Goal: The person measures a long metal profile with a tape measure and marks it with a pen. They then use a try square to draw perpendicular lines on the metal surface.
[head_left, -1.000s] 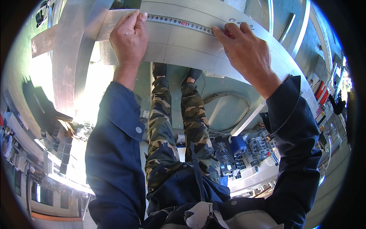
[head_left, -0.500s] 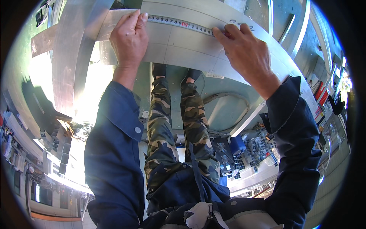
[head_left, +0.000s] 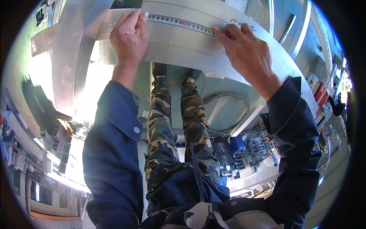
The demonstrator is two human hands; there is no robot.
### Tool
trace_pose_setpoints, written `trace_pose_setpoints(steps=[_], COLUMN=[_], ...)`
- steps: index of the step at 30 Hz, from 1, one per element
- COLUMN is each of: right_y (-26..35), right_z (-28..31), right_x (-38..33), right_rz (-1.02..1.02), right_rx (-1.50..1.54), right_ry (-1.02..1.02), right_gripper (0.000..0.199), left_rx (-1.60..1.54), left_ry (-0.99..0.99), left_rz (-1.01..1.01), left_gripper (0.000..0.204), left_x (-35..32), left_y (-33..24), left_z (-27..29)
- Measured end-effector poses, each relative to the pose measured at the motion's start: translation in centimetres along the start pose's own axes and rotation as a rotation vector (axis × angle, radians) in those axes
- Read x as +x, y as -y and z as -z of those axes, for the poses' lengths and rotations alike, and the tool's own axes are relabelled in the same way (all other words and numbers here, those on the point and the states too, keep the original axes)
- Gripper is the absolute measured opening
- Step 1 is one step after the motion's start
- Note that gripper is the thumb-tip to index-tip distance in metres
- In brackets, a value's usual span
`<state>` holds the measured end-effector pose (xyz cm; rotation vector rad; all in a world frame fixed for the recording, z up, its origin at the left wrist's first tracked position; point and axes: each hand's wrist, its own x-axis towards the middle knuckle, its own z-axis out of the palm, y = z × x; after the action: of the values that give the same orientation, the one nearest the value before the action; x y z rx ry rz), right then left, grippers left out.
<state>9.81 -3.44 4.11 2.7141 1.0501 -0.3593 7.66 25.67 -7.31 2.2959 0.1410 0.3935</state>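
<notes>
A steel tape measure [head_left: 181, 23] lies stretched across a wide silver metal sheet [head_left: 187, 51] marked with thin lines and some handwriting. My left hand [head_left: 130, 37] pinches one end of the blade between thumb and fingers, by the sheet's left edge. On the other side, my right hand [head_left: 247, 49] grips the blade with thumb and bent fingers. Whatever part of the tape lies under the right palm is hidden. Between the two hands the blade runs nearly straight, its scale facing up.
Long metal profiles stand at the left [head_left: 70, 57] and upper right [head_left: 301, 30]. A hose [head_left: 248, 103] curls on the green floor beyond my feet. A blue container [head_left: 237, 145] sits beside many small metal pieces [head_left: 261, 147] at the lower right.
Both hands keep their hold at nearly the same places. The right hand and the tape have shifted only very slightly to the right.
</notes>
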Motion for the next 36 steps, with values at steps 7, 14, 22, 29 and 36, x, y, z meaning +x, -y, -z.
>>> trace_pose_setpoints(steps=[7, 14, 22, 29, 36], right_y=[-0.1, -0.1, -0.3, -0.2, -0.6], right_z=[-0.3, -0.3, -0.6, -0.3, 0.3], right_x=[-0.2, -0.3, -0.3, -0.3, -0.3], right_rz=[0.011, 0.002, -0.003, -0.012, -0.036], right_rx=[-0.021, -0.014, -0.011, 0.009, 0.103], right_ry=[0.002, 0.004, -0.013, 0.025, 0.046], right_gripper=[0.043, 0.044, 0.043, 0.049, 0.049], left_rx=[-0.015, -0.020, -0.079, -0.053, -0.046], left_ry=[0.003, -0.012, -0.016, -0.010, 0.108], left_rz=[-0.009, 0.010, 0.076, 0.111, 0.179], left_gripper=[0.024, 0.022, 0.019, 0.019, 0.026], left_x=[0.1, -0.1, -0.1, -0.1, 0.2], left_y=[-0.2, -0.1, -0.4, -0.8, -1.4], left_z=[0.1, -0.2, -0.6, -0.6, 0.3])
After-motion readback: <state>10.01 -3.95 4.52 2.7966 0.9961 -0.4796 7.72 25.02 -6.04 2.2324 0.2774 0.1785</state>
